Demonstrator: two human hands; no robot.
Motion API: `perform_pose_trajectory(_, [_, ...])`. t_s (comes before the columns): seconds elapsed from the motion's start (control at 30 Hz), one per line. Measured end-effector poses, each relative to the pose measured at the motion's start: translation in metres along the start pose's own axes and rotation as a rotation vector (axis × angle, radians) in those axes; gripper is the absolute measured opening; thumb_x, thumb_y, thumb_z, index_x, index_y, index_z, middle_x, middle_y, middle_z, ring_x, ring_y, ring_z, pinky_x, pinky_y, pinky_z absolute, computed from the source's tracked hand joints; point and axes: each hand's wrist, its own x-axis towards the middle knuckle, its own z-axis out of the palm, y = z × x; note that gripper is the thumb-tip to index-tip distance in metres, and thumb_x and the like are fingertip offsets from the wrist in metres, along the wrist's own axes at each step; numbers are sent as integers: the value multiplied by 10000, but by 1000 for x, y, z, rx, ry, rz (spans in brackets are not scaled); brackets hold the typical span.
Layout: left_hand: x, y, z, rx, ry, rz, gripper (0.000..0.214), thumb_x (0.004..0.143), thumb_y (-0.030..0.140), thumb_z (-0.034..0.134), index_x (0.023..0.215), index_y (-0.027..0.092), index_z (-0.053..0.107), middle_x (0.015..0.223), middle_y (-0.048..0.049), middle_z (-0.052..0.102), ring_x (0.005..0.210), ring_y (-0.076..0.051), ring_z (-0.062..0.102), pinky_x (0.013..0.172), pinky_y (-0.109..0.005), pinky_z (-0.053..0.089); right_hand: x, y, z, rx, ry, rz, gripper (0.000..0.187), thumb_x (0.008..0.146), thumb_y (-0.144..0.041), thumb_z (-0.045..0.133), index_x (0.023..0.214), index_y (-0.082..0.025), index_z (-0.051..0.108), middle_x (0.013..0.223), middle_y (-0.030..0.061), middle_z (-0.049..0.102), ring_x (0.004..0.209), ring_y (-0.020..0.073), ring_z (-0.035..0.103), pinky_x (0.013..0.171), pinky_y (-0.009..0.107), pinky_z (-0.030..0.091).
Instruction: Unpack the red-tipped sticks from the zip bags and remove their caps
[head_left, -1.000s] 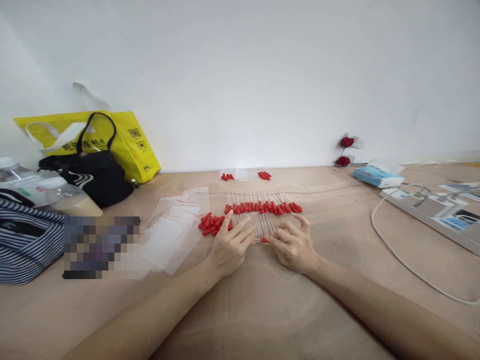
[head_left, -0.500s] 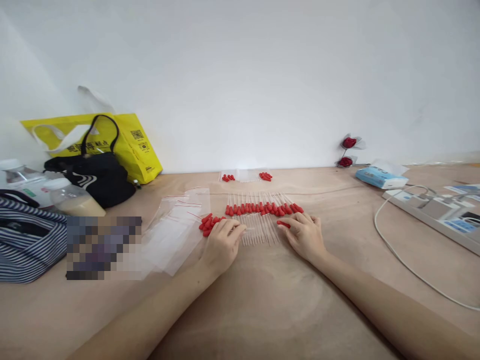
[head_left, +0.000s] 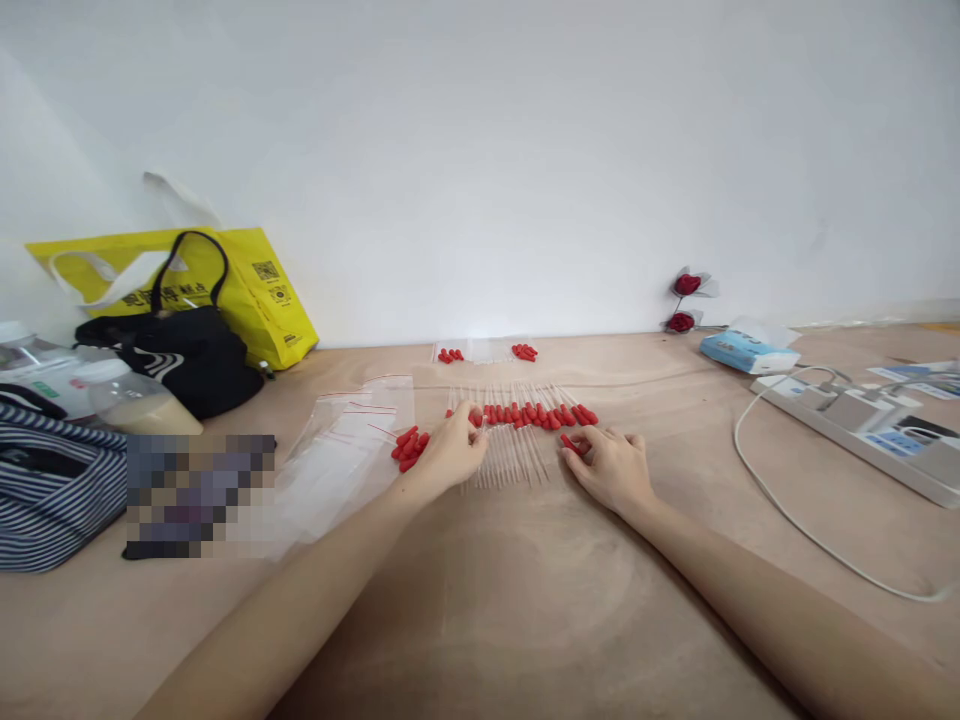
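A row of droppers with red bulbs [head_left: 536, 414] and thin clear stems [head_left: 514, 460] lies across the table, stems pointing both toward me and away. Over the row's left part, my left hand [head_left: 450, 450] has its thumb and fingers closed around a red-bulbed dropper, largely hidden by the fingers. At the row's right front, my right hand [head_left: 613, 468] pinches a single red bulb [head_left: 568, 441] between thumb and fingers. Beside my left wrist sits a small heap of red bulbs [head_left: 409, 447], partly covered by the hand. Clear zip bags [head_left: 337, 465] are spread to the left.
Near the wall lies a clear bag [head_left: 487, 350] with red pieces at both ends. A yellow bag [head_left: 281, 310], black bag [head_left: 195, 355], bottle [head_left: 146, 400] and striped pouch [head_left: 64, 490] stand left. At right are a tissue pack [head_left: 748, 352], power strip [head_left: 862, 440] and fabric roses [head_left: 682, 305].
My left hand has moved forward from beside the heap onto the row's left part. The right hand keeps its pinch on the red bulb. The whole view has shifted slightly.
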Motion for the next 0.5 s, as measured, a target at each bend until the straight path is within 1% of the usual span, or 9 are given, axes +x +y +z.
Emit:
perform_pose_trajectory(0.1, [9,-1,7,77,-29,-29,118,664,104,486,754,181,488,531,32,555,475,-121,521,435,-217,335,1,-1,0,17,-16,-9,183,762,-365,477,760,-228,597,638,3,626,712,186,535,675,311,228])
perform_pose_trajectory(0.17, [12,-3,10,97,-37,-32,118,628,84,495,692,183,483,532,25,554,473,-122,514,435,-220,327,2,-2,0,25,-18,-7,190,761,-387,492,757,-230,598,645,-1,632,722,188,540,676,311,226])
perform_pose_trajectory(0.27, [14,-6,13,129,-33,-42,120,610,80,504,665,184,481,542,11,559,493,-136,520,444,-230,327,3,-3,1,40,-10,-8,211,763,-412,500,760,-228,602,653,0,638,728,187,549,674,311,225])
perform_pose_trajectory(0.37, [17,-7,13,153,-20,-42,113,609,84,511,636,187,473,535,8,551,498,-143,521,446,-236,326,3,-2,2,54,14,-2,206,776,-393,485,766,-224,602,661,-1,639,731,176,556,667,304,223])
perform_pose_trajectory(0.5, [13,-3,9,158,9,-5,96,646,111,518,633,189,463,525,17,534,487,-133,513,446,-234,326,4,-1,4,50,53,10,176,769,-355,488,760,-223,604,678,0,634,738,171,552,657,298,220])
